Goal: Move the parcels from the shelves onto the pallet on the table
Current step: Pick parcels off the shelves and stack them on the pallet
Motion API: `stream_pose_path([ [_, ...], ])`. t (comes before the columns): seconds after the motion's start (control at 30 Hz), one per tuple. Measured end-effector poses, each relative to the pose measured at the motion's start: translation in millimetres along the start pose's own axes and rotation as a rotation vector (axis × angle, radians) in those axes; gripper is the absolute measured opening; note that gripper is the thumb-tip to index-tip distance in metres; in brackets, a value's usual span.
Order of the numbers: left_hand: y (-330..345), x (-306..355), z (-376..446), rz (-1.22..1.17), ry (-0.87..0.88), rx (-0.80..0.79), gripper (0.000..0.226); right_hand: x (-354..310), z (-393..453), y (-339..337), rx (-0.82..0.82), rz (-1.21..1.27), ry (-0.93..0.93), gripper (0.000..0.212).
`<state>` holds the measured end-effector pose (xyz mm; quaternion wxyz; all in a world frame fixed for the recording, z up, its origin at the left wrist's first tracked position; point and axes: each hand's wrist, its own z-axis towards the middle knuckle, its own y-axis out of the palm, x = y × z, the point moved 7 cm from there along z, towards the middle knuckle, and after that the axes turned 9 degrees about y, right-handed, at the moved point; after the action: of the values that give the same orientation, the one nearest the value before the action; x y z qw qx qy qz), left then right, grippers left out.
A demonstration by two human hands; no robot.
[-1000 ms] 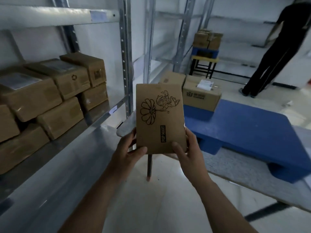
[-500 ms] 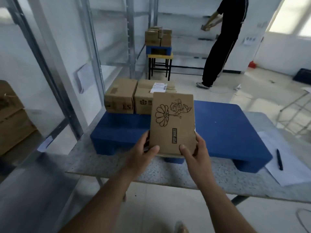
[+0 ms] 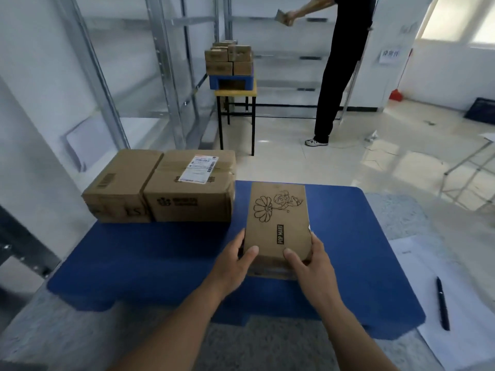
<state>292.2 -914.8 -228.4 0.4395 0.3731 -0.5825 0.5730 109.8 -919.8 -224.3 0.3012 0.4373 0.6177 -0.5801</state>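
Nearest, the left hand (image 3: 235, 259) and right hand (image 3: 308, 259) grip the near end of a brown parcel (image 3: 278, 223) printed with a flower drawing — thumbs on its top face, fingers curled round its sides. The parcel is over the middle of the blue pallet (image 3: 160, 263), which sits on the speckled table (image 3: 241, 349); whether it touches the pallet cannot be told. A pen (image 3: 442, 303) lies on paper to the right. Further back, at the pallet's far left — two cardboard boxes (image 3: 160, 186) side by side, touching.
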Motion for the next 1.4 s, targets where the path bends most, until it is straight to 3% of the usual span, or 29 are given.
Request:
stream_pose_path([
  [0.17,-1.2,-13.9,39.9,0.096,-0.132,0.009,0.062,-8.9,48.5,2.0,-0.043,-0.051,0.013,0.060],
  [0.23,-7.5,-9.9,54.4,0.260,-0.120,0.004,0.060,-16.6,64.0,6.5,-0.062,-0.057,0.024,0.062],
  [0.4,-54.2,48.1,86.3,0.869,0.257,0.351,0.055,-33.4,100.0,15.4,-0.097,-0.056,0.046,0.054],
  [0.57,-89.4,30.3,120.1,1.102,0.037,0.193,0.044,-45.5,125.0,26.8,-0.117,-0.064,0.057,0.055],
  [0.7,-96.5,27.5,121.1,1.073,0.021,0.119,0.037,-57.1,144.0,38.5,-0.137,-0.084,0.051,0.052],
  [1.17,-102.0,24.2,122.7,1.059,0.035,0.107,0.041,-68.3,158.2,54.9,-0.174,-0.133,0.048,0.047],
  [1.3,-105.0,27.9,111.8,0.963,0.059,0.170,0.048,-81.5,150.4,47.9,-0.053,-0.213,-0.015,0.059],
  [1.4,-110.5,37.8,89.0,0.885,0.103,0.300,0.047,-103.8,125.3,43.0,0.112,-0.331,-0.251,0.059],
])
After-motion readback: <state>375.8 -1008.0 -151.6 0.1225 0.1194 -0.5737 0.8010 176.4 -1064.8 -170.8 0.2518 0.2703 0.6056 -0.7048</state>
